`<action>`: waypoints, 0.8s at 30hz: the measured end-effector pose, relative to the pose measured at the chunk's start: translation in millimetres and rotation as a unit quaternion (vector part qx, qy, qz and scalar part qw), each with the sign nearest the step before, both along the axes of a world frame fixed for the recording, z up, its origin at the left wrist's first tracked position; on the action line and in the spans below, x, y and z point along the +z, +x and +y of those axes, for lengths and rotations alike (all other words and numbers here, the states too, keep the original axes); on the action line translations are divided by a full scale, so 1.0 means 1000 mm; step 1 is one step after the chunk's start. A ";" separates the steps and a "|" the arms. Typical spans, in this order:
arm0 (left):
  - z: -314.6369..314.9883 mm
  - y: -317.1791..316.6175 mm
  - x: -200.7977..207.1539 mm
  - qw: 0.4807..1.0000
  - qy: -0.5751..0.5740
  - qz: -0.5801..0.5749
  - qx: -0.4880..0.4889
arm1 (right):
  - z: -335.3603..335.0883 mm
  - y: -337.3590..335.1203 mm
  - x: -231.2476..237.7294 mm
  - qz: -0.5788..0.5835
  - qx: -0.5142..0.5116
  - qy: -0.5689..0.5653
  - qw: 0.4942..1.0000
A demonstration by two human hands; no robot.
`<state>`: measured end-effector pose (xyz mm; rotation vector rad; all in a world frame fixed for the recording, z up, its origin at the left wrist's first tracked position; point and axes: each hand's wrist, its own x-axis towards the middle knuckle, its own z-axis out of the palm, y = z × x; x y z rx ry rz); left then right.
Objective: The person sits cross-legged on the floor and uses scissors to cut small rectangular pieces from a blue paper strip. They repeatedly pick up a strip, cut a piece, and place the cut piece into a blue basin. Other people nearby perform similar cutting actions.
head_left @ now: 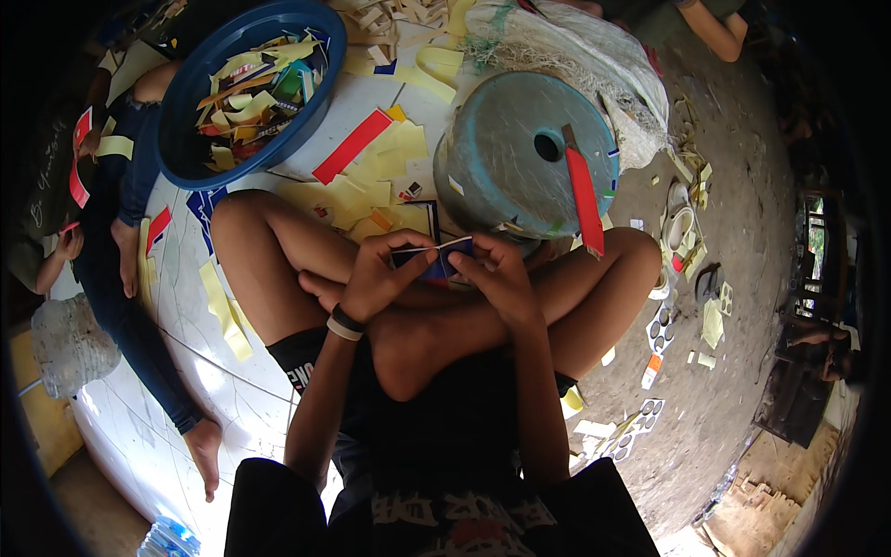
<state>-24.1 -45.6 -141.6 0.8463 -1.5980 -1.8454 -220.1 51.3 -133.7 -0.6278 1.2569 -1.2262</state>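
Above my crossed legs, both hands grip a small dark blue piece of card (453, 252), with a pale line running across its top edge. My left hand (382, 271) pinches its left side between thumb and fingers, and my right hand (501, 277) pinches its right side. The thumbs almost meet in front of it. Just beyond the hands stands a round grey-green drum (506, 121) with a dark hole in its top. Lying over the drum's right side is a long red strip-like piece (584, 200) with a narrow dark end.
A blue basin (172, 139) full of paper scraps stands at the far left. Yellow paper pieces (371, 181) and a red strip (353, 146) lie on the pale floor. A whitish sack (613, 70) rests behind the drum. At left, another person's leg (139, 306) stretches out. Scraps litter the right floor.
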 end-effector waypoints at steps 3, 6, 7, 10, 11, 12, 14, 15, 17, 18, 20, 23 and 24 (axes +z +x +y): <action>0.000 0.000 -0.001 1.000 -0.003 -0.007 -0.015 | 0.000 -0.001 -0.001 -0.002 0.004 -0.001 1.000; 0.000 -0.002 -0.002 1.000 0.004 0.023 -0.003 | 0.001 -0.002 -0.002 -0.007 0.007 0.000 1.000; 0.000 -0.002 -0.002 1.000 0.004 0.020 -0.007 | 0.001 -0.002 -0.002 0.000 0.009 -0.001 1.000; 0.000 -0.002 -0.001 1.000 0.006 0.014 -0.014 | 0.001 -0.003 -0.003 0.019 0.014 0.006 1.000; 0.000 -0.001 0.000 1.000 0.008 0.013 -0.015 | 0.001 -0.002 -0.004 0.024 0.015 0.010 1.000; 0.000 -0.001 0.001 1.000 0.010 0.011 -0.017 | 0.000 -0.002 -0.004 0.037 0.019 0.009 0.999; -0.001 -0.001 0.002 0.999 -0.017 0.004 -0.026 | -0.001 -0.001 -0.004 0.066 0.025 0.007 0.997; -0.002 -0.001 0.003 0.999 -0.030 0.001 -0.032 | -0.003 0.001 -0.004 0.086 0.011 -0.011 0.996; -0.001 -0.001 0.003 0.999 -0.019 -0.005 -0.027 | -0.006 0.008 -0.005 0.136 -0.023 -0.010 0.990; -0.001 -0.002 0.002 1.000 -0.012 -0.009 -0.023 | -0.005 0.010 -0.003 0.164 -0.032 -0.045 0.985; 0.002 -0.004 0.001 0.999 -0.028 -0.017 0.005 | -0.004 0.014 0.000 0.231 -0.051 -0.052 0.970; 0.004 -0.006 -0.001 0.997 -0.060 -0.032 0.042 | -0.007 0.020 0.004 0.372 -0.076 -0.094 0.920; 0.005 -0.007 -0.001 0.996 -0.065 -0.045 0.052 | -0.006 0.021 0.006 0.371 -0.078 -0.099 0.920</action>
